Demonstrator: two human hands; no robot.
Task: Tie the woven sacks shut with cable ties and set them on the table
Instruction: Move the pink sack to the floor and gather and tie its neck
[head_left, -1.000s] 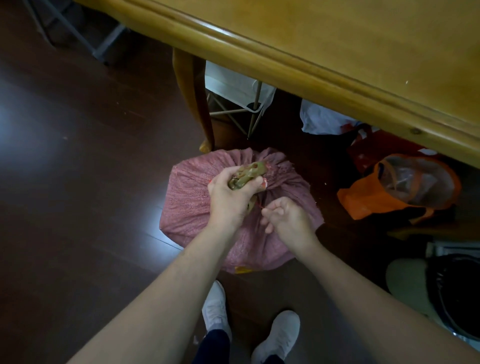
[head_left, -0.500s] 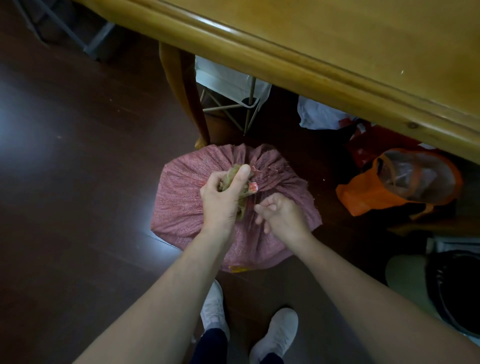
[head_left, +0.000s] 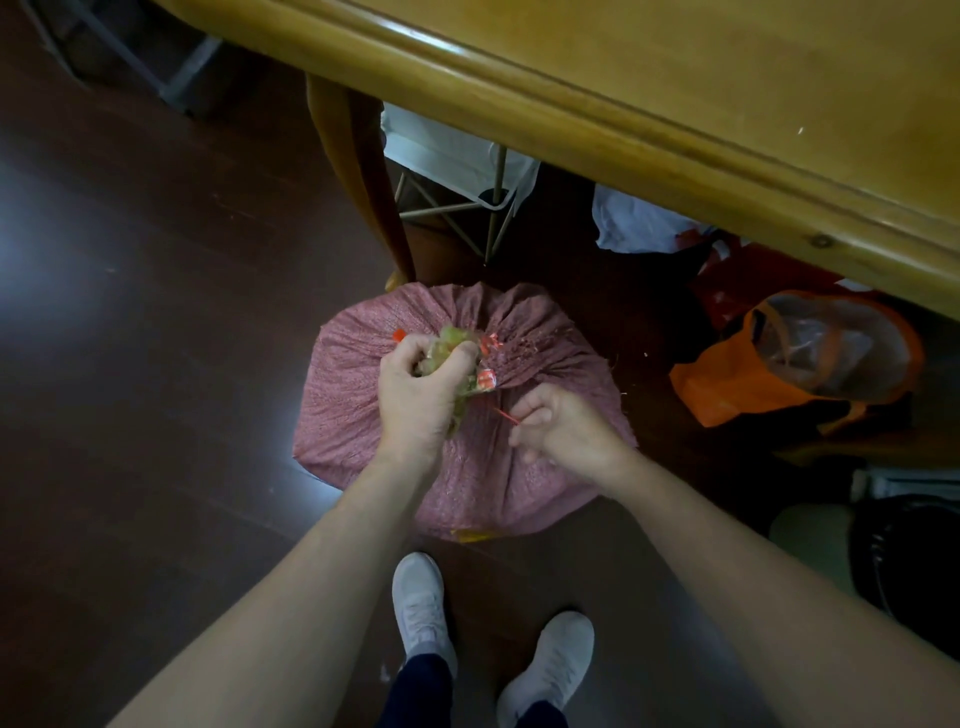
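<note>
Dusty pink, finely woven sack; red cable tie; honey-yellow table; orange bag; white shoes; dark brown floor.

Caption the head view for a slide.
Left hand grips the neck of the sack on the floor; right hand pinches the cable tie.

The left hand covers most of the gathered neck of the sack. Just right of this grip, only a short red piece of the cable tie shows; its end is hidden inside the curled right hand.
</note>
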